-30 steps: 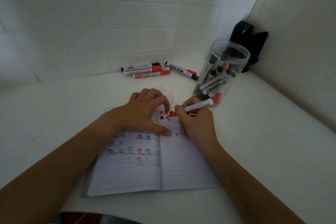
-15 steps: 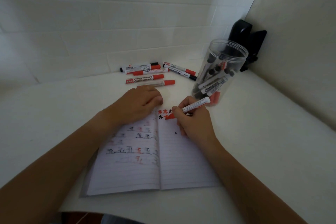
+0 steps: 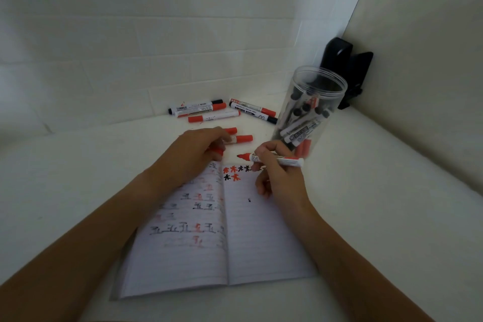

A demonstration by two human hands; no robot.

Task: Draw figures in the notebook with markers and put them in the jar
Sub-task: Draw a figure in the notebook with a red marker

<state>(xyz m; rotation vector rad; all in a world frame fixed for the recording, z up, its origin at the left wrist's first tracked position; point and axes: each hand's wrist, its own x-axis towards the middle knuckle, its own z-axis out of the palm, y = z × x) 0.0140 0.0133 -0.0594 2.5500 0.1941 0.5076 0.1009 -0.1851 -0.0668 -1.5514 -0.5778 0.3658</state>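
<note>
Here, right hand (image 3: 281, 175), centre-right of frame: grip pinched on an uncapped red marker (image 3: 271, 160), thumb and first fingers pressed together round the barrel. Marker lies almost level, long axis left to right; red tip points left, white tail end points right toward the jar. Tip is clear of the paper, just above the top edge of the notebook (image 3: 217, 230).

Left hand (image 3: 201, 150), centre of frame, just beyond the notebook's upper left corner. Fingers curled down over something red on the bench (image 3: 91, 165); looks like a cap or marker end, but I cannot tell which, nor how firmly it is pinched. Two more red ends (image 3: 241, 138) poke out beside its fingers.

Notebook lies open; small red and black figures (image 3: 235, 172) sit at the top of the right page, right below the marker tip. Left page carries rows of older marks.

Jar (image 3: 311, 112), clear, open-mouthed, stands upper right of the right hand, already holding several markers. Loose markers (image 3: 222, 110) lie in a cluster at the back by the wall. A black clip-like object (image 3: 345, 70) sits in the corner behind the jar.

Judgement: the marker's tail already faces the jar, and the right hand is the nearer one. If capping comes first, the tip points toward the left hand, so the two ends meet along that same axis.
</note>
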